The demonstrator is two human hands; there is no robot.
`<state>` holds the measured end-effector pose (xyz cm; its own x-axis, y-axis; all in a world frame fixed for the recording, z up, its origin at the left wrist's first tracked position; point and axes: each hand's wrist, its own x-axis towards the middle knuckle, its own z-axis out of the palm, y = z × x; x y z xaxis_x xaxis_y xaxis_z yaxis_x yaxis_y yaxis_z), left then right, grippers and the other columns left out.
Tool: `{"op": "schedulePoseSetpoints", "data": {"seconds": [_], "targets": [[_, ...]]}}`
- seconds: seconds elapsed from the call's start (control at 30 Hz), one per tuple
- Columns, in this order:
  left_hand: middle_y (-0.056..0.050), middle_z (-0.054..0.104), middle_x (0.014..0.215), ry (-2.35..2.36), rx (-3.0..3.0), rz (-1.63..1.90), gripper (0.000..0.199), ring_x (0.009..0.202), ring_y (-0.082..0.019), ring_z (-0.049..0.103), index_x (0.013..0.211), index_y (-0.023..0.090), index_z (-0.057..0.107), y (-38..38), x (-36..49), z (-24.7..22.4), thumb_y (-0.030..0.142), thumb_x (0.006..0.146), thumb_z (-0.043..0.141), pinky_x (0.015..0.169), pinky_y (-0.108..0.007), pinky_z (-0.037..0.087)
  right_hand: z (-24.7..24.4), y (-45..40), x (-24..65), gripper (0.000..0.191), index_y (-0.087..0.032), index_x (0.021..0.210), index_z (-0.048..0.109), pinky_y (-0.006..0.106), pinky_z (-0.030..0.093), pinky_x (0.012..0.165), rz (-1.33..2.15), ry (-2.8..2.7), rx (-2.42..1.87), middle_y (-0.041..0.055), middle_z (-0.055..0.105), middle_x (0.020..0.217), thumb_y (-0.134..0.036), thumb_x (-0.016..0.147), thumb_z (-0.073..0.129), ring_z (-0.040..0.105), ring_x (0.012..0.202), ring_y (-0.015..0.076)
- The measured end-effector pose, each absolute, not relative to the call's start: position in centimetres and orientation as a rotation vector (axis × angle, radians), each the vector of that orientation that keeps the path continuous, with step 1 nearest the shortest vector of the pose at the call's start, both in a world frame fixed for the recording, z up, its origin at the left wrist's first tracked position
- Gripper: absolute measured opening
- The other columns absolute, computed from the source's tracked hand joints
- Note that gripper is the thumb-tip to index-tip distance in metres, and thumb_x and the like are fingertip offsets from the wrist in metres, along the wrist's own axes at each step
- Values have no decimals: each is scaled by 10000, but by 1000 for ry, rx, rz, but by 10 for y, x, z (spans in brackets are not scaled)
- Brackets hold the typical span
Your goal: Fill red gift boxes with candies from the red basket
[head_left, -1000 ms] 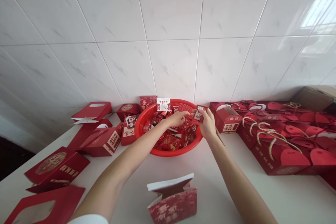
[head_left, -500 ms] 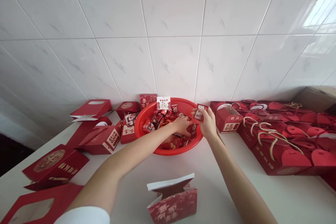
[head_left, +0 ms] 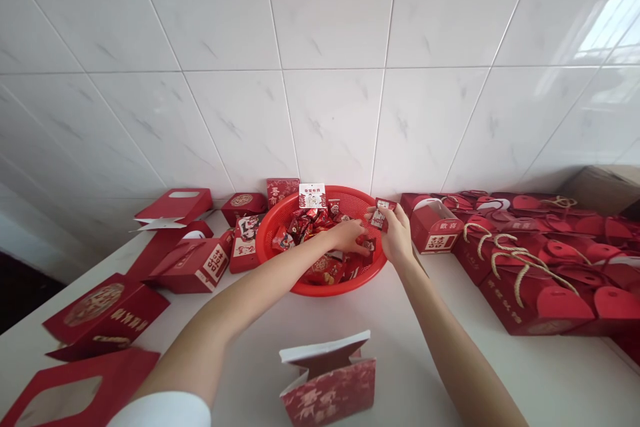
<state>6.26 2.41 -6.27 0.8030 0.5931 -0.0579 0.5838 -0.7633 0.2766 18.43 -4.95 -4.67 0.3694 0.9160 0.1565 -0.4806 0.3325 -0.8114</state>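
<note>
My left hand [head_left: 349, 237] is inside the red plastic basket [head_left: 300, 290], over a heap of red-wrapped sweets [head_left: 320, 269]. Its thumb and fingers are apart, close around a small red packet [head_left: 370, 247] near the basket's right side; whether they touch it I cannot tell. Above the basket's right rim, my right hand [head_left: 397, 233] is closed on small red-and-white sweet packets [head_left: 383, 213], their lower parts covered by my fingers. Nearer to me, between my forearms, an open-topped red paper box [head_left: 333, 390] stands on the white table [head_left: 260, 360].
Several red gift boxes [head_left: 187, 267] lie to the left. Rows of filled-looking red boxes [head_left: 530, 280] with rope handles take up the right. A white card [head_left: 312, 196] leans at the basket's back rim. The tiled wall [head_left: 330, 127] rises directly behind, with a cardboard box [head_left: 603, 187] at far right.
My left hand has lifted slightly among the sweets, and its fingers have shifted towards the packet at the right. My right hand stays in place, still holding its packets.
</note>
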Motion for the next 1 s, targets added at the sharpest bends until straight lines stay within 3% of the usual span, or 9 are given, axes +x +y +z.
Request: {"op": "schedulePoseSetpoints", "data": {"seconds": [0.1,0.2,0.43,0.63,0.8,1.0], "targets": [[-16,616,718,914,2589,97,328,682,-179,577,619,176,594,29,59,-61,436,744,750,616,-264,393,-48,-49,185,163,-238,752,594,303,535,671,1016,-699,-754,-20,690,686,-319,694,723,671,695,175],[38,523,584,932,2406,314,337,590,-140,499,608,184,536,36,54,-52,429,769,702,569,-255,334,-50,-48,186,170,-240,742,585,299,524,666,1025,-708,-757,-25,676,691,-338,713,721,656,695,173],[17,565,672,824,2041,910,488,655,-150,524,709,175,571,39,41,-29,649,817,610,606,-258,397,-54,-46,188,168,-243,768,649,298,518,729,1046,-770,-739,-27,700,761,-366,721,754,653,760,187],[4,586,674,776,1977,924,530,663,-157,535,729,165,613,35,44,-29,690,795,634,622,-272,428,-53,-47,191,202,-256,869,701,327,530,787,1156,-919,-717,-14,736,855,-405,750,766,675,836,213],[-4,641,704,778,1826,972,540,722,-174,588,746,164,643,36,46,-30,683,863,550,711,-297,471,-54,-45,192,256,-247,874,714,321,537,798,1148,-957,-741,-12,729,831,-442,731,797,670,842,206],[-36,695,688,877,1529,748,538,569,-166,629,1051,145,669,41,44,-31,559,1009,327,623,-298,512,-49,-46,188,311,-223,795,698,306,540,737,1096,-854,-742,-16,708,739,-448,639,845,659,746,182]]}}
